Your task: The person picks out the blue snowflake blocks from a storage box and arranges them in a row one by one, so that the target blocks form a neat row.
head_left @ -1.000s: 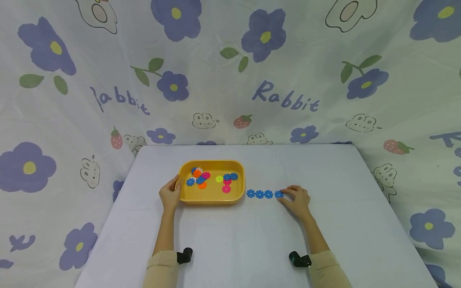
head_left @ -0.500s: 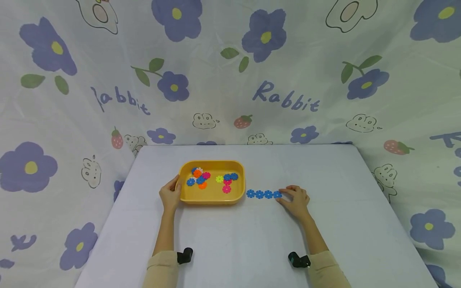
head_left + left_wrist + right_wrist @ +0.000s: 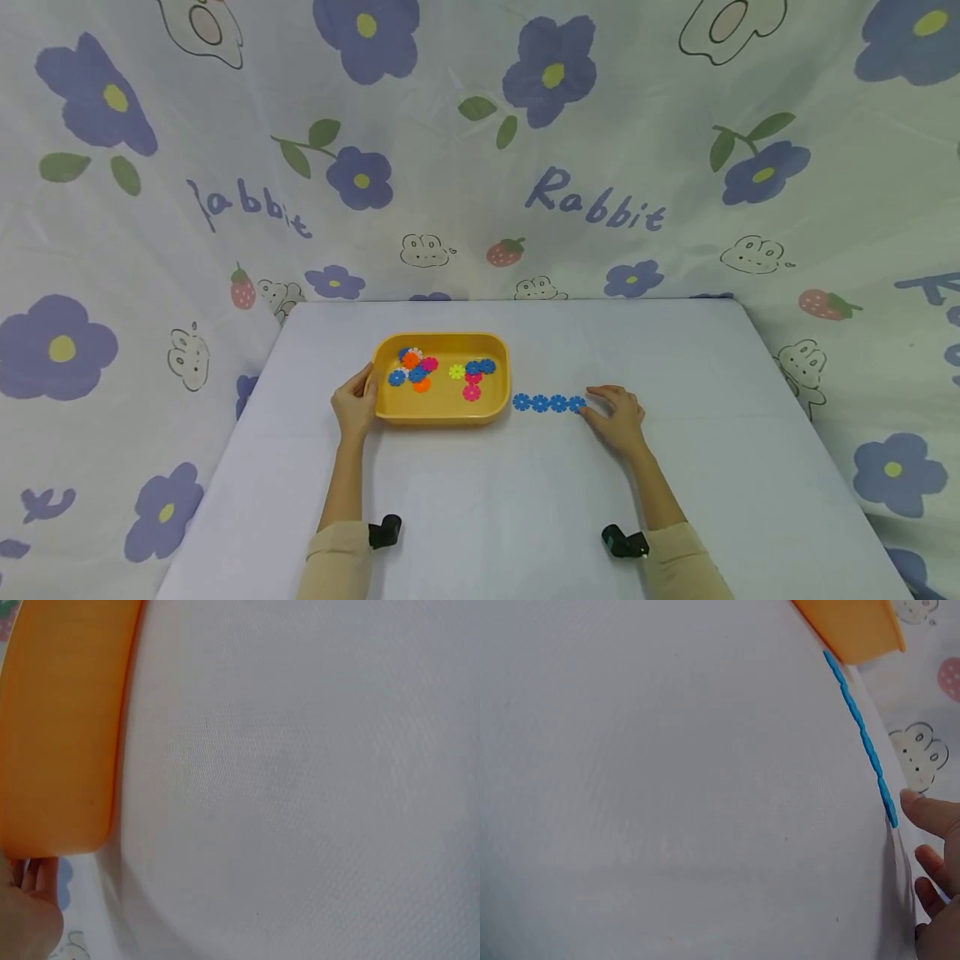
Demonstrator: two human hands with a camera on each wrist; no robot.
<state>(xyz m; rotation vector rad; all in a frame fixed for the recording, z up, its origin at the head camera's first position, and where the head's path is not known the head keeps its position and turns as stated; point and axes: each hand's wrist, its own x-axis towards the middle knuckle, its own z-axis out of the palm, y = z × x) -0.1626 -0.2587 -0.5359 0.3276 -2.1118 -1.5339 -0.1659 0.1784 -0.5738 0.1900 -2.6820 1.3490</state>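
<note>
My left hand (image 3: 354, 404) grips the left end of a yellow plastic tray (image 3: 435, 419); the left wrist view shows the fingers (image 3: 46, 879) at the bottom corner of its wall. Several blue snowflake discs (image 3: 540, 403) lie edge to edge in a straight row on the table, right of the tray. Beside the row's right end is my right hand (image 3: 618, 419), thumb and forefinger spread apart with nothing between them. Seen from the right wrist, the row is a thin blue line (image 3: 866, 742), and a fingertip (image 3: 911, 799) is just off its near end.
Loose snowflake discs in blue, orange, pink, white and yellow lie in the tray in two clusters, left (image 3: 417, 375) and right (image 3: 472, 378). A white cloth (image 3: 480, 508) covers the table. Behind it hangs a flower-printed curtain (image 3: 450, 167).
The last blue disc has moved left against the others, closing the gap in the row. My right fingers have then let go of it. The left hand and tray have stayed put.
</note>
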